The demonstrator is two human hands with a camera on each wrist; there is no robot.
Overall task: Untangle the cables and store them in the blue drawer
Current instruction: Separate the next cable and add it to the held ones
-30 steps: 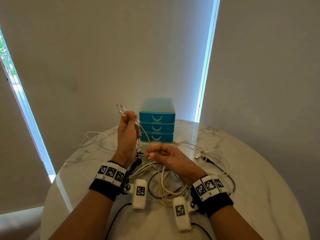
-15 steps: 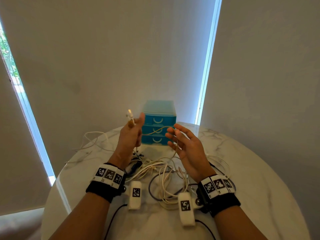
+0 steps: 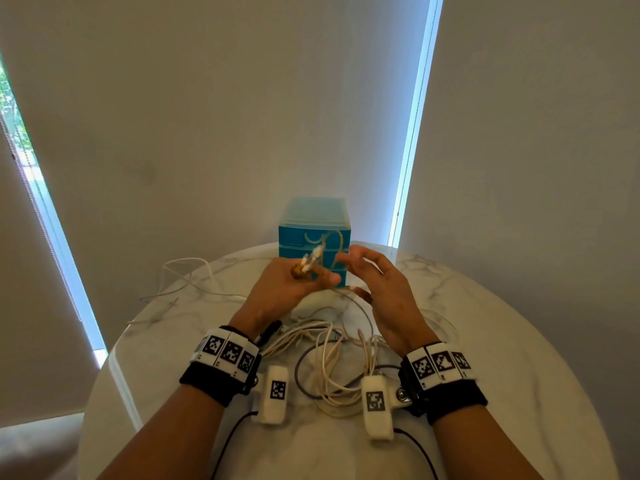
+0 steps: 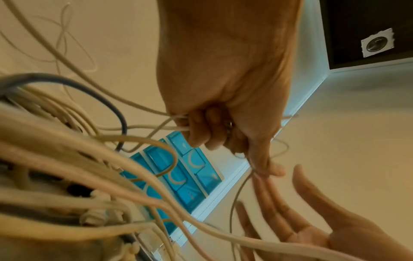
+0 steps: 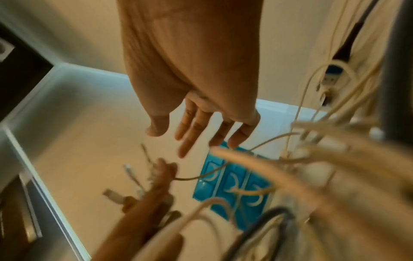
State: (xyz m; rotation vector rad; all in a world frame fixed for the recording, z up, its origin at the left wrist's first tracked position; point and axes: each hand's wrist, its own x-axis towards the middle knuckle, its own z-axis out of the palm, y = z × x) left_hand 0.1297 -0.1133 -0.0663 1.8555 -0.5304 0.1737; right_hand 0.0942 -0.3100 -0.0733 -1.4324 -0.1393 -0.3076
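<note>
Cables point(image 3: 332, 362) lie tangled, cream with one dark loop, mid-desk point(image 3: 519, 341); the blue drawer point(image 3: 313, 237) stands at 12 o'clock. Only the left wrist view shows the left hand point(image 3: 287, 289) curled tight round several strands. The right hand point(image 3: 381, 289) hovers at its 3 o'clock, fingers point(image 5: 190, 123) spread, holding nothing.

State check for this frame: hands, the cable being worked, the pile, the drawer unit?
left hand: raised, gripping white cable ends
right hand: fingers straight, holding nothing
white cable: looped between the hands
cable pile: tangled on the table
blue drawer unit: all drawers closed
</note>
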